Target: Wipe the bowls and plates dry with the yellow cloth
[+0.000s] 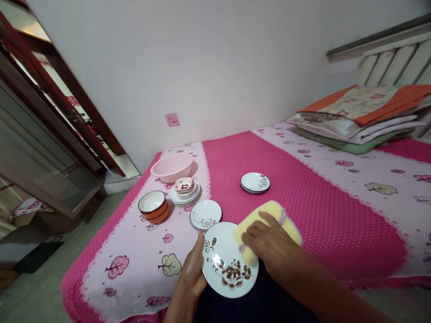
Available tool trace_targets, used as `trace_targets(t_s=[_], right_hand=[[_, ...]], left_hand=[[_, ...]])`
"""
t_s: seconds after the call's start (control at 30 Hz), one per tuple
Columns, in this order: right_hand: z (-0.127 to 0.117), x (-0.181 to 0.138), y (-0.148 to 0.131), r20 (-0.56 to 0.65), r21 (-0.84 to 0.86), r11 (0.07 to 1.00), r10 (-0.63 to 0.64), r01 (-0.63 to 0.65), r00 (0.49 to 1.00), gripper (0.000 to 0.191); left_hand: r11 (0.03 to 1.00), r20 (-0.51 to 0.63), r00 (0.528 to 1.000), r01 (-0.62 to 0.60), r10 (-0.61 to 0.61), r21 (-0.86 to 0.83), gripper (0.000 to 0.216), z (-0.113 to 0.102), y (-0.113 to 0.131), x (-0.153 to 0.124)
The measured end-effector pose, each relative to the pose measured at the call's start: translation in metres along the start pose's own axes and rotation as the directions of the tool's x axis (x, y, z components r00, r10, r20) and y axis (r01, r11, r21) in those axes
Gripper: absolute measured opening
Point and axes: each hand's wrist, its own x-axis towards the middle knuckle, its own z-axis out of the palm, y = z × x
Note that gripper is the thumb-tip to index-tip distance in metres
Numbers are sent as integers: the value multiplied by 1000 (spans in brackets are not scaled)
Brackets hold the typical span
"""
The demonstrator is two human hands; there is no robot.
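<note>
My left hand (191, 271) grips the left rim of a white plate (222, 251) with a brown flower pattern, tilted toward me; the fingers behind it are hidden. Against the plate's right edge, my right hand (269, 240) is closed on a folded yellow cloth (272, 211). Just beyond the held plate lies a small stack of similar plates (206, 213) on the bed. Farther back and to the right sits another short stack of flowered plates (255, 182).
Orange bowls (154, 211) are stacked on the left, beside white plates (185, 199) topped by a small patterned bowl (183, 184). A pink basin (172, 168) stands near the wall. Folded bedding (360, 112) lies far right on the pink bed cover (303, 188).
</note>
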Motion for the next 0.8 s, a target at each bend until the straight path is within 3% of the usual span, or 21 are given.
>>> trace_targets(t_s=[0.1, 0.17, 0.23, 0.43, 0.63, 0.8], right_hand=[[-1, 9, 17, -215, -88, 984, 132, -154, 968, 41], [2, 5, 28, -403, -86, 975, 155, -205, 902, 43], [4, -4, 35, -494, -42, 965, 203, -257, 845, 38], [6, -26, 33, -468, 171, 888, 454, -426, 758, 27], [11, -25, 27, -430, 256, 860, 510, -442, 745, 27], [17, -23, 22, -374, 315, 850, 519, -422, 769, 28]], left_hand=[[1000, -46, 999, -12, 11, -19, 64, 3, 2, -3], [999, -58, 998, -28, 26, -27, 65, 7, 5, -7], [999, -60, 997, -47, 45, -27, 65, 11, 7, -11], [998, -77, 996, -56, 54, -25, 66, 14, 8, -12], [998, -59, 997, -43, 41, -36, 68, 14, 7, -10], [997, -63, 997, -54, 50, -55, 66, 13, 7, -11]])
